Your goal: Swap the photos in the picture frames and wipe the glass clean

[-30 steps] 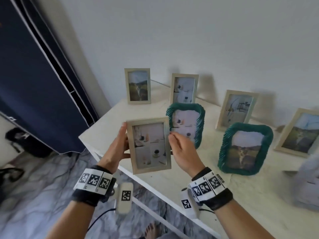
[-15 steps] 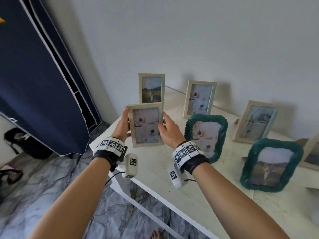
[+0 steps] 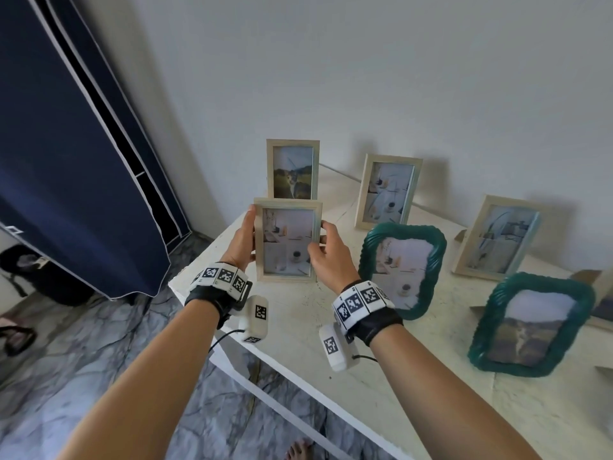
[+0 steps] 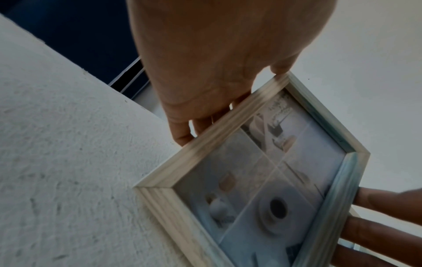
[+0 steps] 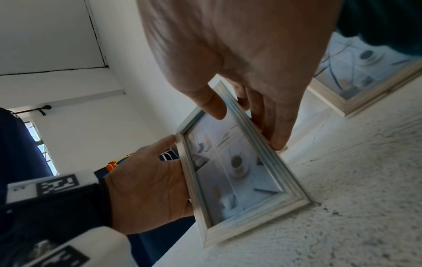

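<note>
A pale wooden picture frame (image 3: 288, 240) with a four-panel coffee photo stands upright, its bottom edge on the white table (image 3: 305, 327) near the left corner. My left hand (image 3: 243, 242) grips its left side, fingers behind the frame (image 4: 262, 173). My right hand (image 3: 326, 249) pinches its right side, thumb on the front and fingers behind the frame (image 5: 237, 173). Right behind it stands a second wooden frame (image 3: 292, 169) with a landscape photo.
Two more wooden frames (image 3: 387, 190) (image 3: 496, 240) lean at the back by the wall. Two green scalloped frames (image 3: 403, 268) (image 3: 532, 323) stand to the right. A dark blue fabric wardrobe (image 3: 66, 144) is on the left, beyond the table's edge. Marbled floor lies below.
Both hands carried the wooden frame away from me and to the left, then lowered it until its bottom edge came down on the table in front of the landscape frame.
</note>
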`<state>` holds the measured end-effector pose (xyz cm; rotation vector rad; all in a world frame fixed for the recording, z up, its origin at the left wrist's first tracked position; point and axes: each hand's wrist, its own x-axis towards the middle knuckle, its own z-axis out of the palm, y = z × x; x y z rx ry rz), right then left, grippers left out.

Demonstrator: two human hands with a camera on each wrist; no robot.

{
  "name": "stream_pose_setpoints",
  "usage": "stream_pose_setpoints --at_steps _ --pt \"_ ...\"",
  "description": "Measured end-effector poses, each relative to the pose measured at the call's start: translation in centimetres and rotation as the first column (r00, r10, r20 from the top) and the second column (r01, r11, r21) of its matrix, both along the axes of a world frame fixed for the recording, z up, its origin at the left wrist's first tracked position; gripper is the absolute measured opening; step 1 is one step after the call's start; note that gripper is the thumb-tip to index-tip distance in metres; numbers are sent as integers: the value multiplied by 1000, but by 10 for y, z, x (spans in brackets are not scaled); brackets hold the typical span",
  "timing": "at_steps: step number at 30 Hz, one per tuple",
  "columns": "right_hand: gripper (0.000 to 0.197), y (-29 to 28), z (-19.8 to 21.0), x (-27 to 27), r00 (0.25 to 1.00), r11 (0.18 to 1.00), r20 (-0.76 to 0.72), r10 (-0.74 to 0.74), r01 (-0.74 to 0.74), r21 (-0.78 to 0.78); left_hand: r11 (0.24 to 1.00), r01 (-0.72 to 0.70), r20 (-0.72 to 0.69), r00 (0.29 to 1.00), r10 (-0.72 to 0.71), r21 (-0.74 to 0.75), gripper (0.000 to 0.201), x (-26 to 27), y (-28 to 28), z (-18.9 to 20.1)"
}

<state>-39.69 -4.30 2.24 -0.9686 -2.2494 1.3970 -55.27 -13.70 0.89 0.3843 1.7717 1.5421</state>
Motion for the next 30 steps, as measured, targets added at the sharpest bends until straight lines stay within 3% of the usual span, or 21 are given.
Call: stream_pose_setpoints --at_steps 6,11,15,17,19,20,23,25,28,30 --pt "59 11 17 2 998 1000 55 6 -8 24 999 45 -41 998 -46 -26 71 -3 -2 -1" --pt "58 28 61 -15 995 982 -87 -55 69 174 992 83 -76 993 -90 -90 82 -23 -11 4" --pt "53 50 111 -38 985 978 -160 -65 95 183 996 38 -146 988 -48 -75 71 -51 -7 24" --pt "51 69 130 -59 988 991 -136 -70 85 104 997 37 -187 981 -50 -72 65 -66 3 40" --pt "36 89 141 -83 991 997 -116 -72 72 -7 993 49 -234 970 -73 -106 58 -81 17 56" --pt "23 99 142 -94 994 997 -81 -74 71 -29 990 61 -258 962 -93 -131 53 -90 25 62" --pt "18 125 139 -119 994 992 49 -102 105 -68 977 89 -290 946 -144 -193 40 -112 50 76" --pt "14 133 139 -128 983 990 133 -126 133 -45 965 113 -285 942 -179 -235 44 -121 66 81" --pt "39 145 132 -137 961 994 256 -101 110 -22 927 183 -261 926 -275 -328 52 -127 83 83" --pt "45 147 127 -141 956 996 288 -64 81 -49 900 225 -236 915 -327 -373 57 -129 90 82"
